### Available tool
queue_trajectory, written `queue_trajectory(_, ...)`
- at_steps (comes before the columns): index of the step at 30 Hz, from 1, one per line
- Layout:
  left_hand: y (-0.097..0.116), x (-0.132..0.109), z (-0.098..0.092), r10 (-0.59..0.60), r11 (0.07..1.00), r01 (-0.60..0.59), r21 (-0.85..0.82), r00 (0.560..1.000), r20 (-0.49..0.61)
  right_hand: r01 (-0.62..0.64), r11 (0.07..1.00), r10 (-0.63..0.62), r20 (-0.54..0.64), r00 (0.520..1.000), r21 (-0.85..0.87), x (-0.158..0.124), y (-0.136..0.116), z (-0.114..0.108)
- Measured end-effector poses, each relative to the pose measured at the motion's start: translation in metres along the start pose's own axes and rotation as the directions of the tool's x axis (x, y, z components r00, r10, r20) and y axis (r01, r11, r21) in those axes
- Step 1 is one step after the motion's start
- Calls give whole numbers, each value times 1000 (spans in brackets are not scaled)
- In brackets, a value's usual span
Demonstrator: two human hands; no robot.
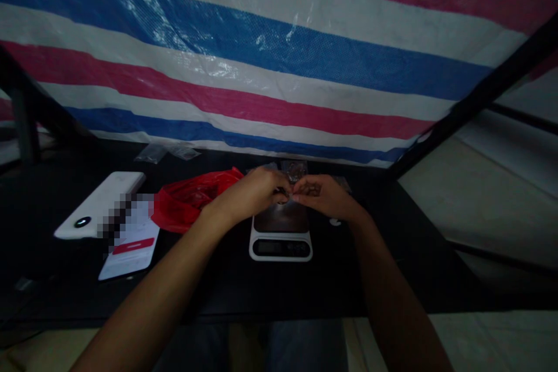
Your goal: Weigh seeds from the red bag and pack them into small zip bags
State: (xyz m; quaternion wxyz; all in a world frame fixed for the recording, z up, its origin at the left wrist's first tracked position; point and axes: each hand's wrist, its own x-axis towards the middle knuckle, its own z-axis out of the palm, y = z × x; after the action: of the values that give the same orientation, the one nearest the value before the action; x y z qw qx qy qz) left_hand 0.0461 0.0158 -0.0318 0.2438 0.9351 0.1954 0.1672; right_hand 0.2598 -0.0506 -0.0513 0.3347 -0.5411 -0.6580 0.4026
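Observation:
My left hand (264, 189) and my right hand (325, 195) meet above the far part of a small white scale (281, 249) with a metal plate. The fingers of both are closed in a pinch, almost touching, around something small and partly see-through that I cannot make out. Behind the fingers lies a clear plastic bag (294, 168) with small things in it. An open red plastic bag (176, 209) sits beside my left forearm. To the right of the scale is a small white piece (335, 222).
A white power bank (98, 206) and a phone (136, 247) with a lit screen lie at the left of the black table (244, 296). Small clear bags (151, 153) lie farther back. A striped plastic sheet (261, 75) hangs behind, with dark frame bars at both sides.

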Motion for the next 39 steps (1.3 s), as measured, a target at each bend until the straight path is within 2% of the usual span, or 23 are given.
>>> queue_trajectory(7,2,-5,-2,-1,1000,1,-7,1000,14,-86,969,124,157,980,-232,-13,-9,-9)
queue_trajectory(12,-2,-8,1,13,1000,-13,-12,1000,-12,41,935,49,241,969,-354,-13,-12,3)
queue_trajectory(15,-5,-11,1,22,999,-24,-34,997,-69,92,904,31,279,960,-418,-11,-13,6)
queue_trajectory(19,-10,-21,-4,-36,997,25,-79,990,-138,90,900,-1,205,979,-426,-13,-13,0)
queue_trajectory(22,-14,-29,-5,-76,993,62,-98,986,-147,100,924,-100,19,995,-369,-13,-15,-1)
queue_trajectory(25,-16,-33,-2,-99,986,79,-146,986,-137,155,932,-203,-115,972,-328,-9,-18,8)
queue_trajectory(30,-16,-30,9,-84,976,48,-213,983,-162,215,934,-246,-76,966,-286,-4,-19,17)
queue_trajectory(35,-13,-27,10,-71,981,40,-190,985,-160,114,896,-194,-148,970,-428,-4,-5,0)
queue_trajectory(39,-15,-33,2,-126,989,114,-90,982,-142,42,828,-73,-34,997,-559,-1,6,-5)
